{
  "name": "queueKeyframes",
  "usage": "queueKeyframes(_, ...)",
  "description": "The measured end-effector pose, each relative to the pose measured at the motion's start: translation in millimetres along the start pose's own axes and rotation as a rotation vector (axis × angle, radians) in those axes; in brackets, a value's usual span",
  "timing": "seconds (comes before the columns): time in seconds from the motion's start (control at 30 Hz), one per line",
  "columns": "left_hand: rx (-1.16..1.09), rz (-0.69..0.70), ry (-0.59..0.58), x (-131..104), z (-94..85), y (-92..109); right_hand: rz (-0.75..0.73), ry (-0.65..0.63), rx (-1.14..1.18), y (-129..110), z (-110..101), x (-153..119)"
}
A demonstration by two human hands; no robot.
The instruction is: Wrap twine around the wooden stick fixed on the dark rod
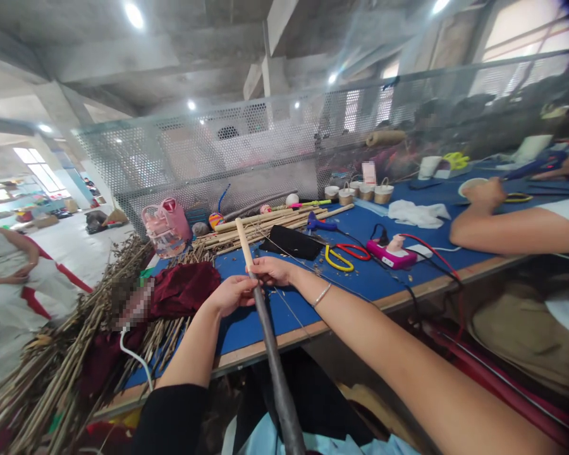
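Note:
A long stick [275, 360], dark grey along most of its length and bare pale wood at its far end, runs from my lap up over the table edge. Where the grey meets the pale part, my left hand [234, 295] is closed round it from the left. My right hand [275, 272] pinches it just above, from the right. Beyond the hands lie a black cloth [291, 242], scissors with red and yellow handles [340, 258] and a bundle of pale sticks [265, 222]. A dark red cloth [184, 289] is left of my left hand.
The blue table [384, 278] also bears a blue glue gun [320, 222], a magenta power strip [391, 254] with cords, a white cloth [418, 213], small pots and a pink bag [167, 227]. Dry branches [71, 341] fill the left. A co-worker's arm [516, 227] rests at right.

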State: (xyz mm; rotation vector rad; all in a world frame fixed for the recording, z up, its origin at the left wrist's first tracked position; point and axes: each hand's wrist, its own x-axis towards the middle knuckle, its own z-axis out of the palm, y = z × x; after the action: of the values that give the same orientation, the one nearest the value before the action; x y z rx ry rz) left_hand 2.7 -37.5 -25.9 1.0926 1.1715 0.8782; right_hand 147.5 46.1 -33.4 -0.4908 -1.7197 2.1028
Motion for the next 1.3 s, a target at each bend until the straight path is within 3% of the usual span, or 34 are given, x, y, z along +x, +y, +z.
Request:
queueKeyframes(0.17,0.012,0.077,0.06,-0.3,-0.3,-0.4,-0.03,0.06,-0.096,-2.3,2.8,-1.9)
queueKeyframes(0.4,-0.011,0.139,0.034,0.1,-1.1,0.1,-0.034,-0.006,0.008,-2.8,0.6,-3.3)
queueKeyframes(0.6,0.036,0.173,0.106,2.8,0.8,-1.5,-0.049,0.053,-0.029,-0.6,3.8,-0.8)
queueKeyframes(0.8,0.005,0.15,0.014,-3.3,0.0,2.5,-0.034,-0.015,0.017,-1.8,1.8,-2.7)
queueKeyframes(1.0,0.012,0.159,0.05,-1.3,-1.8,-0.2,-0.047,0.044,-0.034,-1.7,2.3,-2.5)
queueKeyframes(1.2,-0.027,0.11,-0.016,-2.0,-2.5,1.0,-0.039,0.023,-0.02,-1.2,0.7,-2.3)
queueKeyframes(1.3,-0.028,0.101,0.004,-0.5,-1.5,0.1,-0.054,0.06,-0.054,0.5,0.1,-0.7)
